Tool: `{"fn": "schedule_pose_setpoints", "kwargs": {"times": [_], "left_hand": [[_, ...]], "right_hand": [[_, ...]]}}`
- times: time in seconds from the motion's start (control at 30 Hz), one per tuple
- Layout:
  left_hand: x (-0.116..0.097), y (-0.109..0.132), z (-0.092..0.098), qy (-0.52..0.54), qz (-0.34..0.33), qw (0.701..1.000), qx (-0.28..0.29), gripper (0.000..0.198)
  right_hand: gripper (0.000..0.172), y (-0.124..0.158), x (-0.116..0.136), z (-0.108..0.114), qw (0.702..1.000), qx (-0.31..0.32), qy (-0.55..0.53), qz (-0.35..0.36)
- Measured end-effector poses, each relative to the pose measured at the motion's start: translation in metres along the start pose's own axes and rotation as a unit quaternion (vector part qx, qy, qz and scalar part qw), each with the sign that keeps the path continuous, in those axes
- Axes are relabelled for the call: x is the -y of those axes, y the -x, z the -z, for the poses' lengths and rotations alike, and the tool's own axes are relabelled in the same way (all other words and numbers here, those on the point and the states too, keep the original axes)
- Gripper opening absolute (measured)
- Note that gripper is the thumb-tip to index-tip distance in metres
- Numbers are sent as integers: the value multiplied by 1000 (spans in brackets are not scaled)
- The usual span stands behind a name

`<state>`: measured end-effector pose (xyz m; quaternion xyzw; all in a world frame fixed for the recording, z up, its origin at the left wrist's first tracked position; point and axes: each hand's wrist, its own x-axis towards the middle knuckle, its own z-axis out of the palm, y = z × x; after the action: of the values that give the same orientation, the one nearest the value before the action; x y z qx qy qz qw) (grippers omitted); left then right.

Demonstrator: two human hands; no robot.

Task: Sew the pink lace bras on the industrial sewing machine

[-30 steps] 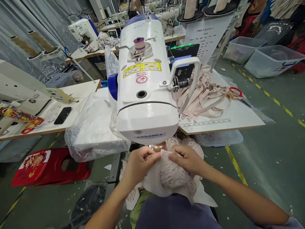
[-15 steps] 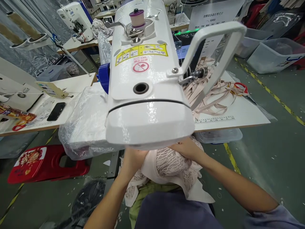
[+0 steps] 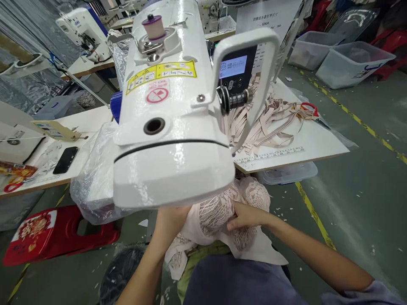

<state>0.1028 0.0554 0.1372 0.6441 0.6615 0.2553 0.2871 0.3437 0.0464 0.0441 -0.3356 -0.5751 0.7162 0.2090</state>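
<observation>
A pale pink lace bra [image 3: 213,215] lies bunched over my lap, its upper part passing below the white sewing machine head [image 3: 174,169]. My right hand [image 3: 248,215] grips the bra at its right side, thumb in front and the other fingers partly buried in the lace. At the bra's left edge is my left hand [image 3: 171,220], touching the fabric. The machine head covers its fingertips, so their hold is hidden. The needle area is also out of sight behind the head.
Beige straps [image 3: 267,120] are heaped on the table right of the machine, by a ruler [image 3: 270,156] and red-handled scissors [image 3: 310,108]. A control screen [image 3: 233,67] stands behind. Left are a plastic bag [image 3: 95,169], a phone [image 3: 65,160] and a red stool [image 3: 60,233].
My right hand has come down and toward me, out from beneath the machine head. More of the lace cups now shows. The view has shifted, with the machine further left.
</observation>
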Motion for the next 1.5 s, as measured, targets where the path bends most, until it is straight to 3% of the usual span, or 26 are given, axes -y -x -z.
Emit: {"fn": "schedule_pose_setpoints", "kwargs": {"times": [0.07,0.17,0.4,0.5,0.63,0.7,0.77,0.83,0.87,0.9,0.97,1.0,1.07,1.13,1.2,1.33,1.5], "left_hand": [[-6,0,-1,6,17,1000,2,33],[-12,1,-3,23,38,999,0,35],[-14,5,-8,37,95,994,33,46],[-9,4,-10,37,125,991,36,51],[1,-1,-8,13,98,995,29,45],[0,3,-5,-23,53,998,10,38],[-9,18,-5,-62,-32,995,-73,28],[-22,43,-10,-70,-169,969,-165,21],[-29,56,-15,-60,-253,950,-173,21],[-34,69,-21,-50,-339,930,-136,26],[-39,89,-36,-55,-429,901,15,42],[-37,94,-43,-67,-417,901,104,49],[-28,96,-53,-90,-296,919,245,45],[-17,89,-54,-70,-167,935,306,26],[-11,76,-48,-33,-111,948,298,26],[-13,45,-25,-18,-105,966,236,40],[-17,9,-4,10,-43,983,176,49]], "right_hand": [[81,2,-10,-4,998,62,-24,-10],[58,7,-21,-6,993,78,-79,-33],[51,28,-32,-4,972,-21,-210,-104],[46,35,-30,-6,958,-34,-269,-97],[45,42,-24,-8,947,-82,-300,-80],[47,47,-16,-8,954,-113,-271,-59],[45,53,-3,-7,970,-114,-214,-31],[42,61,13,-10,988,-64,-139,-4],[40,64,22,-12,995,-23,-95,9],[38,67,31,-16,998,19,-48,22],[33,71,48,-25,993,91,48,51],[30,73,55,-30,987,113,96,62],[23,73,67,-36,974,113,185,70],[18,71,73,-38,963,74,254,55],[19,66,76,-34,959,17,282,24],[12,46,77,-16,953,-41,299,31],[40,14,90,4,937,-83,327,91]]}}
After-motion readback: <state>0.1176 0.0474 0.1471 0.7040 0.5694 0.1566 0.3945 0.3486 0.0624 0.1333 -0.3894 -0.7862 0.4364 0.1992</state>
